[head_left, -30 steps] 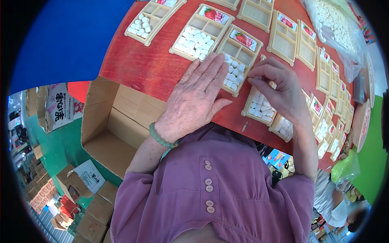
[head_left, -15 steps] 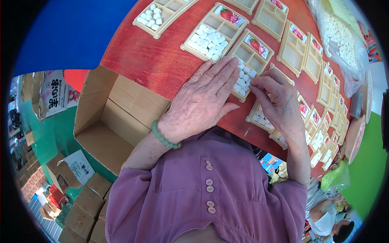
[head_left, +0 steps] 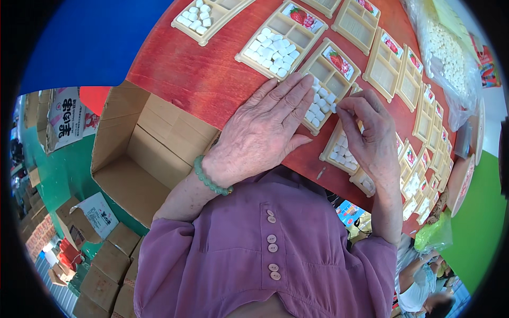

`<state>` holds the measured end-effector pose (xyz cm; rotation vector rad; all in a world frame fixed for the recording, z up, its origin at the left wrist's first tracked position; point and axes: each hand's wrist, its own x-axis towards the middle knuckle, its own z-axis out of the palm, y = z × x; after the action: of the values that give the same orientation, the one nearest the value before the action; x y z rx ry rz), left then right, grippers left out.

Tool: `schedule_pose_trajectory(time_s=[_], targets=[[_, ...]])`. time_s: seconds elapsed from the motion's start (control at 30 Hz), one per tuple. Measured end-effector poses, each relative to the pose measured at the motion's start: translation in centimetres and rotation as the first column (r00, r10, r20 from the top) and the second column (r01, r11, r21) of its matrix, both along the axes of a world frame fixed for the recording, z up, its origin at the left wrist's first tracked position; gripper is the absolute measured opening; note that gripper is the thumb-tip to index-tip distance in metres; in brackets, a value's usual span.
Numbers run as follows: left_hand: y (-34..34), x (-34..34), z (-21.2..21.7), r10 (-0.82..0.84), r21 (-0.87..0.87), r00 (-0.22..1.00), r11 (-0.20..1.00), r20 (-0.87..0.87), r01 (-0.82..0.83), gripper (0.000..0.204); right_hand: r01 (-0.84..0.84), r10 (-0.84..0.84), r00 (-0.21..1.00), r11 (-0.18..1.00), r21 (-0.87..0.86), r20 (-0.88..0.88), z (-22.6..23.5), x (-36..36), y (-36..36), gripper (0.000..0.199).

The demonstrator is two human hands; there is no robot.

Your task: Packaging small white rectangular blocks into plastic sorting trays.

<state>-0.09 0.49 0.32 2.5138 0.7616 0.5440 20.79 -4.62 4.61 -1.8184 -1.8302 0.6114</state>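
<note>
My left hand [head_left: 262, 127] lies with its fingers stretched out across the lower left part of a cream plastic compartment tray [head_left: 343, 86]. White marshmallows [head_left: 320, 102] fill the tray's near compartment, partly hidden under those fingers. At that compartment's right edge, my right hand [head_left: 368, 130] pinches thumb and forefinger together, with a small white marshmallow [head_left: 334, 107] at the tips. Beneath the right hand is another tray with marshmallows [head_left: 342, 155], partly covered. Up and left of my hands stands a tray with a heap of marshmallows [head_left: 271, 51] and a strawberry picture card [head_left: 304, 17].
Several more trays [head_left: 384, 63] stand in rows along the red table [head_left: 212, 79]. A clear bag of white pieces [head_left: 448, 58] lies at the far right. An open cardboard box [head_left: 143, 164] sits beside the table's left edge. More cartons [head_left: 101, 281] are stacked lower left.
My right hand has lifted slightly up and right from the marshmallows, uncovering more of the tray below it. The left hand stays nearly in place. The view has shifted slightly.
</note>
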Motion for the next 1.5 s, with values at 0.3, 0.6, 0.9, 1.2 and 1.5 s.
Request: schedule_pose_trajectory(time_s=[0.3, 0.6, 0.9, 1.2, 1.5], targets=[[0.2, 0.1, -0.1, -0.006, -0.005, 1.000, 1.000, -0.009, 0.006, 0.069, -0.102, 0.098, 0.992, 0.994, 0.049, 0.075, -0.3, -0.7, 0.3, 0.009], [0.1, 0.3, -0.1, -0.012, -0.013, 1.000, 1.000, -0.004, 0.012, 0.066, -0.077, 0.073, 0.989, 0.997, 0.029, 0.127, -0.3, -0.7, 0.1, 0.007], [-0.2, 0.6, -0.4, -0.024, 0.026, 0.999, 0.999, -0.034, 0.025, 0.059, -0.086, 0.086, 0.995, 0.996, 0.001, 0.047, -0.4, -0.4, 0.0, 0.011], [-0.2, 0.8, -0.5, -0.034, 0.005, 0.999, 0.999, -0.007, 0.034, 0.058, -0.042, 0.043, 0.998, 0.999, -0.020, 0.051, -0.3, -0.3, -0.1, 0.009], [-0.4, 0.9, -0.6, -0.027, 0.023, 0.999, 0.999, -0.023, 0.027, 0.057, -0.014, 0.012, 0.999, 0.999, -0.033, -0.050, -0.2, 0.1, 0.0, 0.009]])
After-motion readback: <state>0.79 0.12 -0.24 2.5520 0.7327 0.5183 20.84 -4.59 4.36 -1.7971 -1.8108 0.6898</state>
